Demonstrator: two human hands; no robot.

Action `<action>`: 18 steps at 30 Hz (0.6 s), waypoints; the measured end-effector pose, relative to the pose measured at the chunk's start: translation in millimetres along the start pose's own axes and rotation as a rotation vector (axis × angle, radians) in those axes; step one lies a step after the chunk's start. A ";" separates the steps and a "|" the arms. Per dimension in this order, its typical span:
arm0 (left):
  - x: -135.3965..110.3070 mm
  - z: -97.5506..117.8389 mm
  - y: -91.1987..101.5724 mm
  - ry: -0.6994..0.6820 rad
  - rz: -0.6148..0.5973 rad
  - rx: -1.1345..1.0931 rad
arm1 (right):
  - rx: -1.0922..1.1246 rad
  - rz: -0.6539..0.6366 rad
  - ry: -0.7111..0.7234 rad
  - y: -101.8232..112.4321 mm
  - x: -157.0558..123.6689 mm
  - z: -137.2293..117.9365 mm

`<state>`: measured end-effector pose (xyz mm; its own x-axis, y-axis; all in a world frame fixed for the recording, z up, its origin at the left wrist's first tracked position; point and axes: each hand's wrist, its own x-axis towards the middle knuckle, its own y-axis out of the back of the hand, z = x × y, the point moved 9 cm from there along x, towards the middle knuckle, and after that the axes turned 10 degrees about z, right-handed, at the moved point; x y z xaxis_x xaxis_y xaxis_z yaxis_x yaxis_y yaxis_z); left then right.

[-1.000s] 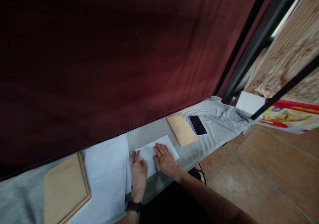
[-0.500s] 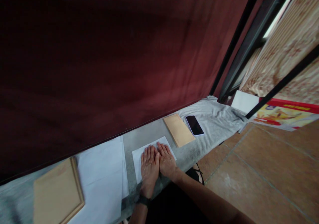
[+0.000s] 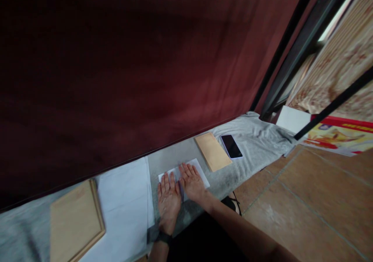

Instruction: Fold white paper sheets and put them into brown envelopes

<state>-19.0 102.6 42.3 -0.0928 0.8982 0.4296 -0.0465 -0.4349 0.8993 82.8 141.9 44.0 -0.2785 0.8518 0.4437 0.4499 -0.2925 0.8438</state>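
A folded white sheet of paper lies on the grey cloth, partly covered by both hands. My left hand rests flat on its left part, fingers stretched out. On the paper's middle and right part lies my right hand, also flat with the fingers extended. A narrow gap separates the two hands, and paper shows between them. Just right of the paper is a brown envelope. Left of my hands is a stack of larger white sheets.
A stack of brown envelopes lies at the far left, overlapping the white sheets. A phone lies beyond the single envelope. The grey cloth runs along a dark red panel. A colourful box stands at the right by black bars.
My left hand has slid left across the paper, away from my right hand, so a gap has opened between them. The whole view has shifted slightly.
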 end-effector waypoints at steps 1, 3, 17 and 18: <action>0.1 0.2 0.3 -0.003 -0.004 0.002 | 0.014 -0.018 0.041 -3.6 2.4 -4.9; 0.1 -0.1 0.9 -0.004 -0.005 0.001 | 0.015 -0.029 0.071 -8.9 4.6 -6.7; 0.2 -1.5 1.6 0.038 0.000 -0.081 | -0.055 0.087 0.060 27.2 -45.7 17.4; 0.1 -1.0 1.5 0.031 -0.004 -0.080 | -0.037 0.064 0.107 30.9 -53.7 13.4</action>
<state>-20.1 102.0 43.5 -0.1233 0.8982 0.4220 -0.1263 -0.4360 0.8910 123.1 93.0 42.2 -0.3400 0.7801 0.5251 0.4390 -0.3621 0.8223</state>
